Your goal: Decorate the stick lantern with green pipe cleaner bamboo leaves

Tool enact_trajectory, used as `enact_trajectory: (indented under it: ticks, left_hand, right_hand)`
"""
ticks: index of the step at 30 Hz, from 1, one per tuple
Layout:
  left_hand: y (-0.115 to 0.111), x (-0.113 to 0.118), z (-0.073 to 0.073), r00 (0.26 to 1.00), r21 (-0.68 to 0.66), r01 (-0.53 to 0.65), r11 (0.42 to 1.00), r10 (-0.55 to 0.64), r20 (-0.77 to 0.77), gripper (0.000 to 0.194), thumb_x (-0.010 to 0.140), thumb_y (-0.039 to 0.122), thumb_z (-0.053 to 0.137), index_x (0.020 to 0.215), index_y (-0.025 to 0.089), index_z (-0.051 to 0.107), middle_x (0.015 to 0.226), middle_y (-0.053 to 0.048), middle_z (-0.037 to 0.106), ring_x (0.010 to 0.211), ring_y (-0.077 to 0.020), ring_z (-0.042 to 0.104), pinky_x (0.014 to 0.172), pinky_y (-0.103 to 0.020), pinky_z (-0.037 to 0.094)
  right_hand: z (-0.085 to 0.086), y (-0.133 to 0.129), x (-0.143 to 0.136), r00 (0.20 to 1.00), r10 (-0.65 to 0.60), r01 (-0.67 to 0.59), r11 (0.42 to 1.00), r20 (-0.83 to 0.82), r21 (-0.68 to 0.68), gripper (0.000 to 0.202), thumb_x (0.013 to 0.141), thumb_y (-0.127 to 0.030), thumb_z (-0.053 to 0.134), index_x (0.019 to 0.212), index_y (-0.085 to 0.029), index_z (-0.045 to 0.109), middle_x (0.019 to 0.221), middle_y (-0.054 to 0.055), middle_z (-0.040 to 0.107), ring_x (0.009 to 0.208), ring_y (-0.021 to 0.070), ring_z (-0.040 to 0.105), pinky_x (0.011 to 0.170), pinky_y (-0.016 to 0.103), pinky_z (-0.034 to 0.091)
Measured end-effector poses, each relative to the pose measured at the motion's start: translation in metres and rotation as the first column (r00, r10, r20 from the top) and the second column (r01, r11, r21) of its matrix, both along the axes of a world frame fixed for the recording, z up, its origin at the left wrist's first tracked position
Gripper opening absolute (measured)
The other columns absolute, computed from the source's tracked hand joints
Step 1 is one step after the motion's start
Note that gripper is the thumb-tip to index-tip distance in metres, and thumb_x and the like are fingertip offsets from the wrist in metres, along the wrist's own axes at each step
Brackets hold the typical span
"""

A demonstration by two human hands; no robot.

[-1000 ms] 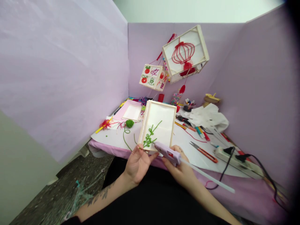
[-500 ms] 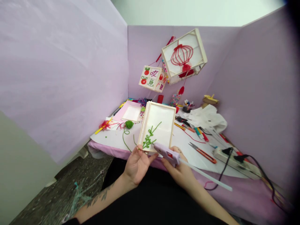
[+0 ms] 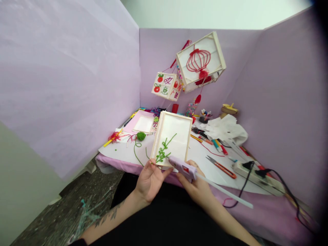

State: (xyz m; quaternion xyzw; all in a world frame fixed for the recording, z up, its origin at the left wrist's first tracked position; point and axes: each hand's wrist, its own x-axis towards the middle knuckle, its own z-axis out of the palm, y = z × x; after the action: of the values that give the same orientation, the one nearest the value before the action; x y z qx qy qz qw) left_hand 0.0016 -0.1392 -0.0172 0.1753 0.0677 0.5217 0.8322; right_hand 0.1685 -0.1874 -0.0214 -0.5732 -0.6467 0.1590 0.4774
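My left hand (image 3: 151,181) grips the lower left corner of a wood-edged box frame (image 3: 176,128) with white panels, a lantern body by its look. Green yarn (image 3: 162,152) lies on its front panel as a sprig with small looped leaves. In my right hand (image 3: 196,184) is a lilac hot glue gun (image 3: 183,168), its nozzle at the sprig's lower right. A long translucent glue stick (image 3: 225,191) juts from its back. A green yarn ball (image 3: 140,136) sits on the table left of the frame, with a loose strand trailing toward my left hand.
Orange-handled snips (image 3: 221,166) and a power strip (image 3: 258,177) with plugged cables lie at right. Crumpled white paper (image 3: 227,128) and markers (image 3: 217,145) are behind them. A large lantern (image 3: 201,61) and a smaller one (image 3: 166,86) hang ahead. Lilac partitions (image 3: 64,68) stand around the table.
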Motion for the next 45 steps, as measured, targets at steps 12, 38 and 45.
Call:
enact_trajectory:
  ticks: [12,38,45]
  left_hand:
    - [0.001,0.000,0.000,1.000,0.018,0.002,1.000,-0.002,-0.011,0.018,0.072,0.023,0.081,0.071,0.020,0.063,0.100,-0.002,0.071,0.110,-0.0262,0.061,0.105,-0.055,0.039]
    - [0.003,-0.002,-0.002,1.000,0.003,-0.023,1.000,0.023,-0.012,0.014,0.075,0.023,0.078,0.072,0.021,0.065,0.105,-0.002,0.071,0.129,-0.0298,0.049,0.109,-0.063,0.032]
    - [0.005,-0.003,0.001,0.999,-0.029,-0.044,0.999,0.043,-0.018,0.014,0.075,0.022,0.077,0.073,0.021,0.064,0.118,-0.002,0.067,0.132,-0.0307,0.046,0.109,-0.063,0.032]
  right_hand:
    - [0.001,-0.001,-0.002,0.999,0.008,-0.008,1.000,-0.031,-0.013,0.016,0.089,-0.035,0.057,0.081,-0.023,0.050,0.076,0.000,0.051,0.068,0.0179,0.052,0.064,0.031,0.044]
    - [0.020,0.002,0.084,0.914,-0.276,0.241,0.959,-0.298,-0.149,0.031,0.078,-0.049,0.065,0.089,-0.020,0.065,0.068,0.003,0.057,0.056,0.0162,0.051,0.045,0.028,0.040]
    - [-0.004,0.059,0.109,0.739,-0.220,0.020,0.952,-0.637,-0.306,0.039,0.055,-0.045,0.079,0.078,-0.018,0.064,0.065,0.003,0.060,0.056,0.0157,0.055,0.048,0.028,0.046]
